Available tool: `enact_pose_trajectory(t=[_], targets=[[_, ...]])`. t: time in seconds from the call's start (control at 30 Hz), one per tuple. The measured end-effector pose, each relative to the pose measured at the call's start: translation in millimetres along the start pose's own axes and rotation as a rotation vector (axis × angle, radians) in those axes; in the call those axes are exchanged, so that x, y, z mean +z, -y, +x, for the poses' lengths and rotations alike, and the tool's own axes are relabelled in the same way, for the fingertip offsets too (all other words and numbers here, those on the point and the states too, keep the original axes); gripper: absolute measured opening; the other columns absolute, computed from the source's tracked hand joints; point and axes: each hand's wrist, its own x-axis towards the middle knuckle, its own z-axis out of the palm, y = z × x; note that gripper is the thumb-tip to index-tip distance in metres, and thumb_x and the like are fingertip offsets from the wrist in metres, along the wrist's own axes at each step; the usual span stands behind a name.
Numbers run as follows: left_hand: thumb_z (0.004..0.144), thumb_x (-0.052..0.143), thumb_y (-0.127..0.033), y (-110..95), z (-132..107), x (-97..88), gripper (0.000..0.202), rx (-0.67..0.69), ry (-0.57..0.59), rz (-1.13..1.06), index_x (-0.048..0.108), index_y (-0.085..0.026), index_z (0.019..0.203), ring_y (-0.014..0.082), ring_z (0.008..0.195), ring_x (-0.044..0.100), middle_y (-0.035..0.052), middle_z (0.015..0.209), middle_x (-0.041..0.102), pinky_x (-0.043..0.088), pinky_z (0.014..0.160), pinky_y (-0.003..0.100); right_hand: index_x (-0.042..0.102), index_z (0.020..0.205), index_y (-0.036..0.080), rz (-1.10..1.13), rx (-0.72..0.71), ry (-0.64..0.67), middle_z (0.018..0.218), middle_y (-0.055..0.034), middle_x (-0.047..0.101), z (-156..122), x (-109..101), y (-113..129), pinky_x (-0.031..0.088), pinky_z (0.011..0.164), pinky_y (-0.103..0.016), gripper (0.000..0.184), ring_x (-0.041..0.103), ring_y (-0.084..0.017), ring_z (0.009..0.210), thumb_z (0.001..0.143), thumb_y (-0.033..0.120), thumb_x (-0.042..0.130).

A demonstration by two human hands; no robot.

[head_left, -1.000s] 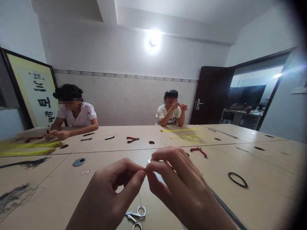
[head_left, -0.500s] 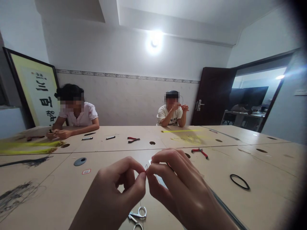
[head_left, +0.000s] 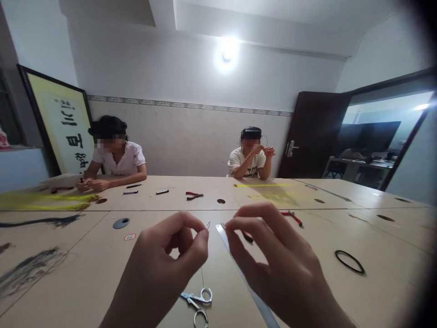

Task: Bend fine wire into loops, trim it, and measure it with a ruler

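Fingers [head_left: 203,241] of the left hand [head_left: 167,259] pinch a thin bent wire [head_left: 208,225].

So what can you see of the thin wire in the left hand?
The thin wire is a fine, dark strand that looks metallic. It is pinched between the fingertips of the left hand, and its short free end rises just above them, curving into a small hook and leaning slightly. A faint line runs below the hand toward the table, but I cannot tell whether it is the same wire. The right hand is apart from the visible end.
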Motion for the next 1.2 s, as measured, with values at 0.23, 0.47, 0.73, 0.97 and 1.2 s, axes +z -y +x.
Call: enact_pose_trajectory(t=[0.23,0.47,0.73,0.97,1.2], targets=[[0.071,0.059,-0.017,-1,3,-4.3,0.012,-0.02,-0.142,-0.107,0.064,-0.021,0.06,0.0049,0.044,0.042,-0.0089,0.047,0.047,0.031,0.04,0.014,0.057,0.078,0.018,-0.17,0.248,0.516,0.073,-0.0032,0.06,-19,14,-21,0.042,0.053,-0.033,0.013,0.058,-0.02,0.059,0.091,0.02,0.058],[0.069,0.063,-0.012,-3,1,-13.5,0.015,-0.002,-0.313,-0.231,0.065,-0.022,0.058,0.0042,0.042,0.044,-0.0102,0.046,0.05,0.034,0.04,0.014,0.065,0.08,0.014,-0.106,0.278,0.97,0.07,-0.0029,0.064,-28,36,-9,0.037,0.054,-0.029,0.006,0.059,-0.018,0.063,0.085,0.013,0.068],[0.072,0.064,-0.013,-4,2,-27.3,0.016,0.044,-0.309,-0.245,0.066,-0.024,0.061,0.0042,0.043,0.046,-0.0105,0.047,0.051,0.036,0.04,0.013,0.065,0.094,0.012,-0.082,0.295,1.351,0.099,-0.0049,0.066,-75,95,37,0.056,0.076,-0.036,0.01,0.065,-0.019,0.088,0.093,0.022,0.065],[0.069,0.063,-0.012,-1,-2,-46.5,0.016,0.041,-0.363,-0.344,0.065,-0.025,0.059,0.0015,0.04,0.043,-0.0119,0.043,0.048,0.035,0.039,0.006,0.065,0.104,0.013,-0.123,0.439,1.292,0.107,-0.0057,0.066,-120,95,37,0.054,0.085,-0.039,0.011,0.063,-0.021,0.101,0.094,0.015,0.061],[0.073,0.063,-0.021,4,-5,-54.8,0.015,0.081,-0.376,-0.298,0.063,-0.024,0.058,0.0031,0.04,0.045,-0.0104,0.043,0.048,0.036,0.037,0.006,0.065,0.099,0.013,-0.105,0.647,1.236,0.104,-0.0049,0.066,-129,94,31,0.051,0.086,-0.038,0.009,0.061,-0.021,0.101,0.09,0.012,0.063]])
